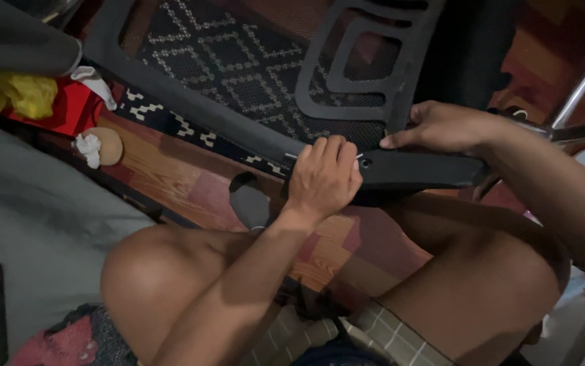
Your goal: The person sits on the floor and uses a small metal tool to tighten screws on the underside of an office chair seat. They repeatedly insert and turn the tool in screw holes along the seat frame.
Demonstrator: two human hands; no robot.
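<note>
The left hand [323, 177] is clenched over the near end of a black plastic chair armrest [421, 171], perhaps gripping a small tool. The right hand [441, 127] pinches the armrest's top edge beside the mesh chair back [265, 74], above the wooden floor [164, 169].

A lived-in room at home: the wooden floor [164, 169] carries a patterned rug [238, 54], with crumpled tissue [90, 148] and yellow cloth [25, 95] beside that rug.
</note>
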